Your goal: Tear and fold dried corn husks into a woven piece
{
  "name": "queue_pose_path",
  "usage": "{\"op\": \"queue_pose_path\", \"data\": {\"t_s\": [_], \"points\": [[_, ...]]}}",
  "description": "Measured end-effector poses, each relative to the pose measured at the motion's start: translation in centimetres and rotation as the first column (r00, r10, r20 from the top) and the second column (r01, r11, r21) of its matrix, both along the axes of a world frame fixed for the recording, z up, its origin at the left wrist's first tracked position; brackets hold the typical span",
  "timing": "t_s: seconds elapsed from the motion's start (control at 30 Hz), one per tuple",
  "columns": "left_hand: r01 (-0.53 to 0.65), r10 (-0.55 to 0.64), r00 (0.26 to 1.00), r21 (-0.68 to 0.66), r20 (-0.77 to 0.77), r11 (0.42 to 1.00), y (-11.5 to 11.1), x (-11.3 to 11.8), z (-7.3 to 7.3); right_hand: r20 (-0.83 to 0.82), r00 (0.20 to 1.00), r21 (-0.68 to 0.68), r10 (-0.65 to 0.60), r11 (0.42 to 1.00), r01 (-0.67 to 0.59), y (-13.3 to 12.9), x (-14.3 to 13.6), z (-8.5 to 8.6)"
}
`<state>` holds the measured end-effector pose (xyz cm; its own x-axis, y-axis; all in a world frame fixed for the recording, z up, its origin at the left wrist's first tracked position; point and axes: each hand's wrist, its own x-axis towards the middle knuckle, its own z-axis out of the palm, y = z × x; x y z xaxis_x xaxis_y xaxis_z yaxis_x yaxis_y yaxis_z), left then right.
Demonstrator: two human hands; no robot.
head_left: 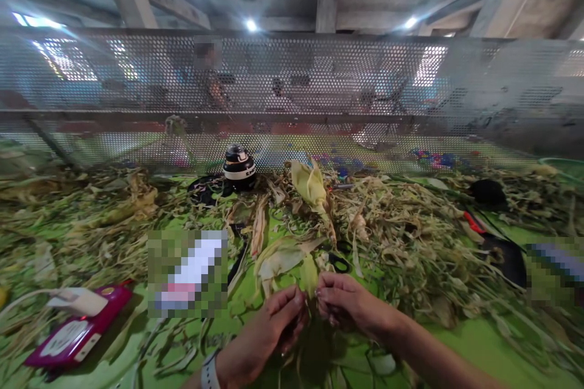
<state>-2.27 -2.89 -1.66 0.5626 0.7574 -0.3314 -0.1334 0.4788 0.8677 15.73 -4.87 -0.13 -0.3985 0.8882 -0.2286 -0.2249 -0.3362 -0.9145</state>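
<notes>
My left hand (283, 318) is closed in a pinch at the lower middle, with a pale band (210, 371) on its wrist. My right hand (338, 301) is closed just to the right of it, a narrow gap between them. What the fingers hold, if anything, is too small to make out. A yellow-green strip of husk (309, 273) stands behind the gap. Beyond the hands lie a pale leaf (281, 261) and a folded yellow husk shape (310, 185). Black scissor handles (340, 261) rest beside the right hand.
Dried leaves (410, 237) cover much of the green table (483, 346). A black jar (239, 168) stands before a perforated metal screen (292, 79). A magenta power strip (79, 331) lies at left, a black pouch (504, 258) at right. People show dimly behind the screen.
</notes>
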Motion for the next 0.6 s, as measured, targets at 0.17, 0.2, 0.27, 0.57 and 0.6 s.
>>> {"op": "queue_pose_path", "data": {"t_s": [0.17,0.2,0.27,0.57,0.6], "points": [[-0.095,0.112,0.98,-0.108,0.165,0.99,0.6,-0.1,-0.5,-0.178,0.981,0.042,-0.077,0.995,0.086,-0.2,-0.6,-0.1],[-0.183,0.199,0.964,-0.1,0.176,0.978,0.7,-0.1,-0.7,-0.223,0.97,0.056,-0.099,0.992,0.114,-0.2,-0.6,-0.2],[-0.308,0.315,0.933,-0.065,0.175,0.949,0.7,-0.2,-0.9,-0.303,0.943,0.082,-0.138,0.982,0.17,-0.1,-0.7,-0.5],[-0.094,0.085,0.986,0.051,0.147,0.994,-0.6,0.2,-1.2,-0.37,0.913,0.088,-0.173,0.972,0.22,-0.3,-0.8,-1.8],[-0.107,0.1,0.983,0.037,0.152,0.994,-0.6,0.3,-1.5,-0.36,0.917,0.09,-0.169,0.972,0.215,-0.4,-0.8,-1.8]]}}
